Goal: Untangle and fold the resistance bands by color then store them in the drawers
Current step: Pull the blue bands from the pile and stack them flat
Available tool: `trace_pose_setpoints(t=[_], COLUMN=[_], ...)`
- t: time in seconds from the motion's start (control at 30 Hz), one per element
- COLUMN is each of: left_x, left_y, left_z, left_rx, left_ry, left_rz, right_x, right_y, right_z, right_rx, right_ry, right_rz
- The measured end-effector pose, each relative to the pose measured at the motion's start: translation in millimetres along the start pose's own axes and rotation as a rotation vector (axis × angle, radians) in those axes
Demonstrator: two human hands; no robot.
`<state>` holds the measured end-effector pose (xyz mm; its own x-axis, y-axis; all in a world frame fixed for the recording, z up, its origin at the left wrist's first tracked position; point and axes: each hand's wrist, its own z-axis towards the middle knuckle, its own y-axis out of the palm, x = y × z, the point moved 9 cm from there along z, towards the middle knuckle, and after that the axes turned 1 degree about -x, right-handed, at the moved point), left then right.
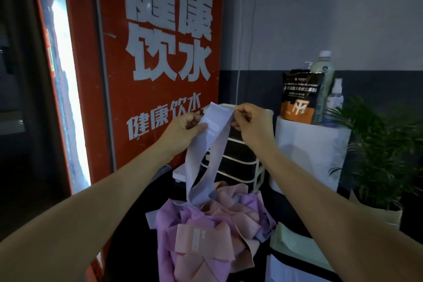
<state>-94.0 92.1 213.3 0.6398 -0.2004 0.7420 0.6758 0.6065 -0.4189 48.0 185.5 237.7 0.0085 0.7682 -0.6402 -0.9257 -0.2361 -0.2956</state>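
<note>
A pale lavender band [212, 135] hangs stretched between my two raised hands. My left hand [183, 130] pinches its left edge and my right hand [253, 121] pinches its top right edge. Both strands of the band run down into a tangled pile of bands [206, 231] on the dark surface below: pink-purple ones on the left, peach ones in the middle and front, lavender ones at the right. Behind the hands stands a small white drawer unit with dark drawers [238, 162], partly hidden by the band and my right hand.
A big red water dispenser panel [160, 52] with white characters fills the left. To the right a white stand [309, 151] carries a black-and-orange powder pouch [299, 96], a bottle and a spray bottle. A potted plant [386, 155] stands far right. Papers [295, 245] lie beside the pile.
</note>
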Motion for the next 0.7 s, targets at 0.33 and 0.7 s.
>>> trace_pose_setpoints(t=[0.33, 0.7], left_x=[23.8, -36.7], left_y=[5.6, -32.6], left_z=[1.6, -32.4], left_rx=[0.003, 0.187], left_ry=[0.098, -0.089], left_rz=[0.044, -0.01], right_x=[-12.6, 72.1], right_y=[2.6, 60.4], right_z=[-8.2, -61.4], right_rx=[-0.129, -0.381], right_ry=[0.025, 0.229], right_rz=[0.083, -0.144])
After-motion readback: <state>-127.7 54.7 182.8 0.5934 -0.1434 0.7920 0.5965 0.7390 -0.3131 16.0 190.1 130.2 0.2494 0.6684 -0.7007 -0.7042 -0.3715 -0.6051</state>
